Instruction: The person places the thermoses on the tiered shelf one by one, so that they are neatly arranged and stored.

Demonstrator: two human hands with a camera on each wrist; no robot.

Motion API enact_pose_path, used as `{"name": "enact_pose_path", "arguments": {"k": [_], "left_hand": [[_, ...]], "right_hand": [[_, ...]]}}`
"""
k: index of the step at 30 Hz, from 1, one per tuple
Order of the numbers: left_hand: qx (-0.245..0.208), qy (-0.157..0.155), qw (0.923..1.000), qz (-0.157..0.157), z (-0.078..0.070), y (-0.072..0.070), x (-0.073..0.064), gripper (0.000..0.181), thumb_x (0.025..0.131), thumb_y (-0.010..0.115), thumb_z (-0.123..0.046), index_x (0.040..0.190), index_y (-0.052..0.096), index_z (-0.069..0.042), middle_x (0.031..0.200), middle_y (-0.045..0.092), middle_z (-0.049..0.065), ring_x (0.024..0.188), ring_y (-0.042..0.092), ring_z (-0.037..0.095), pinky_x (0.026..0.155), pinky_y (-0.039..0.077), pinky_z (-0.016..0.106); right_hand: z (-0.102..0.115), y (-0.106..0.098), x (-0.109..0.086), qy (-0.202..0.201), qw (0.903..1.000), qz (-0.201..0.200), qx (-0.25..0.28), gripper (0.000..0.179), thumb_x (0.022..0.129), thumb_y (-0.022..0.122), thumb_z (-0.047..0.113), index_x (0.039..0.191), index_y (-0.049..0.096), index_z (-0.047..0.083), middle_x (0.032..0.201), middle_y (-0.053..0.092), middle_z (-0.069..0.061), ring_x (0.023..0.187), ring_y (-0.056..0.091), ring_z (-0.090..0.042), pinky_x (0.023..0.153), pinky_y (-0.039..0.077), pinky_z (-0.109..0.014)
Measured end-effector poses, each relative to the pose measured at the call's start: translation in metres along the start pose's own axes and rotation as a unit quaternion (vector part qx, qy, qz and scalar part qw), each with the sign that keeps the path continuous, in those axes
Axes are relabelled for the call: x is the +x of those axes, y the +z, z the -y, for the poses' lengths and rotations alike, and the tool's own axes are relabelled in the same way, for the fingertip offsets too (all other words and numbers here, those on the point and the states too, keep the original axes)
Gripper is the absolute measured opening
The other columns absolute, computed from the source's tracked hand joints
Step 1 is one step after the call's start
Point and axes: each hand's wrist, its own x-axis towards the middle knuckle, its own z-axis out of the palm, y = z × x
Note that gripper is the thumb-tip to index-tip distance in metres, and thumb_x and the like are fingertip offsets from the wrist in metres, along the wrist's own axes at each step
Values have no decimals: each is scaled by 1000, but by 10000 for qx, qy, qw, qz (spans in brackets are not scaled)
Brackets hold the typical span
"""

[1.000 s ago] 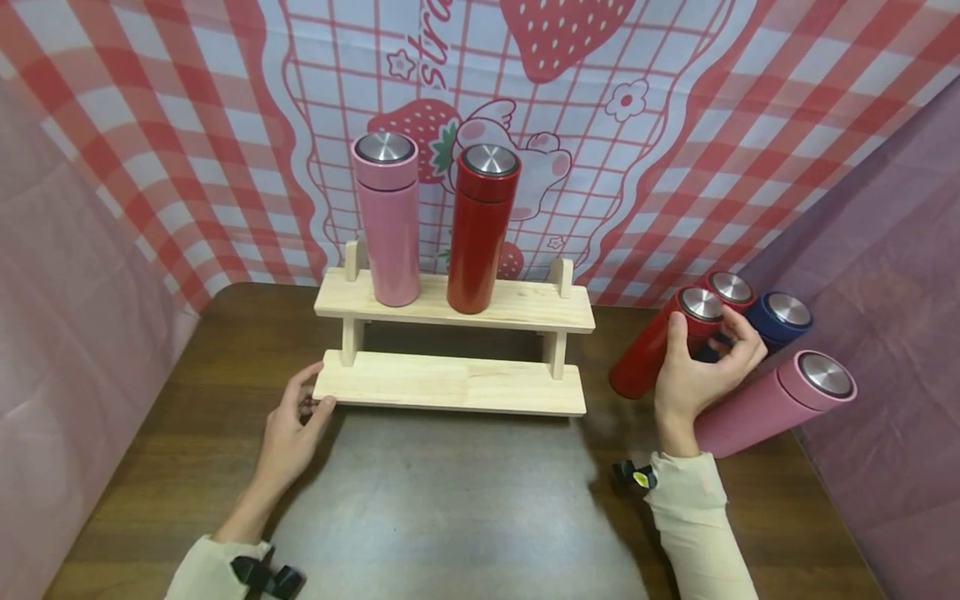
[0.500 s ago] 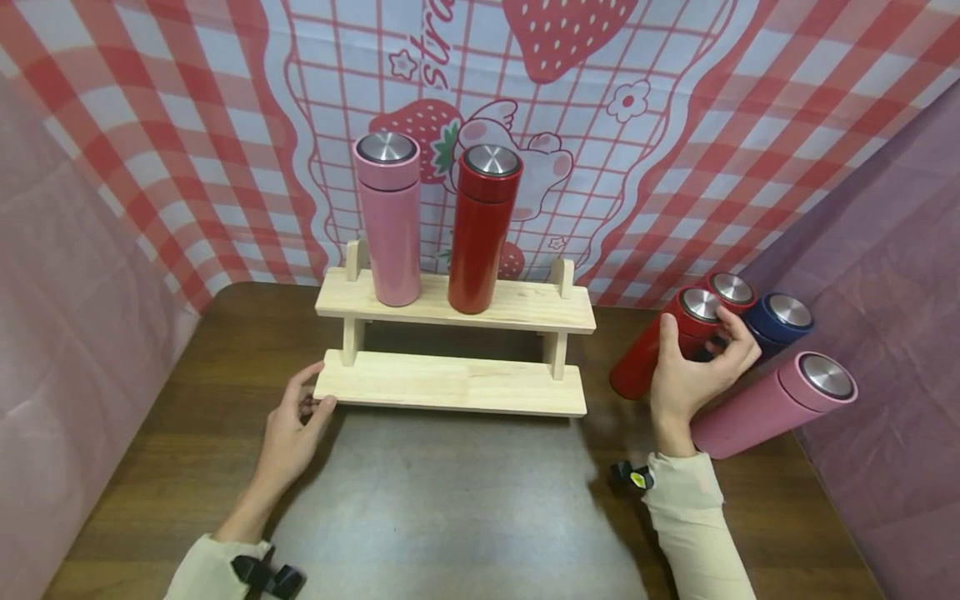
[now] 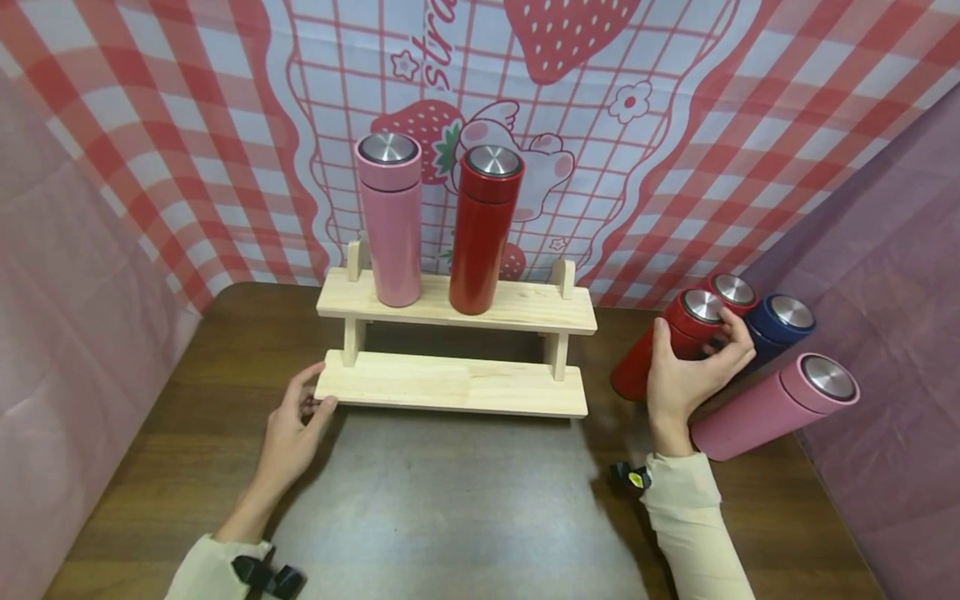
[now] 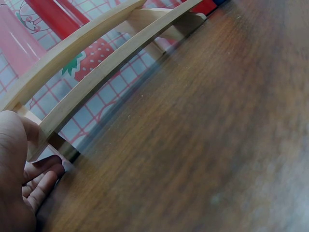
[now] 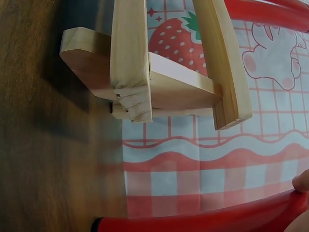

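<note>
A two-tier wooden shelf (image 3: 450, 382) stands at mid-table; my left hand (image 3: 292, 433) pinches the left end of its lower board, thumb at the front edge. In the left wrist view, several fingers (image 4: 41, 188) curl below that board (image 4: 87, 92). Over on the right, my right hand (image 3: 686, 387) holds a red thermos bottle (image 3: 636, 362) near its lid, the thumb lying along its left side. The right wrist view shows this bottle (image 5: 203, 220) along the bottom edge. A pink thermos (image 3: 393, 233) and another red thermos (image 3: 480, 246) stand upright on the upper board.
Close behind the held bottle are a third red thermos (image 3: 732, 290) and a dark blue one (image 3: 783, 321). A second pink thermos (image 3: 768, 408) stands near the right table edge. A strawberry-print cloth (image 3: 570, 242) hangs behind the brown table (image 3: 450, 500).
My right hand has shifted slightly left around the red thermos, its thumb now a little lower. The left hand, the shelf and the bottles stay where they were.
</note>
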Motion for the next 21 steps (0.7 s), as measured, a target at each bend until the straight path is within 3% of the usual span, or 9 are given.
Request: {"name": "enact_pose_path", "arguments": {"k": [21], "left_hand": [[86,-9,10000,23,-1,-1,-1,55,109,71,-10,161,51,-4,117,77,25,96,67,11,83,46,11]], "right_hand": [[-2,1,-2,6,9998,67,160,65,80,87,-3,138,63,9,128,52,8,121,51,-10,94,42,-26]]}}
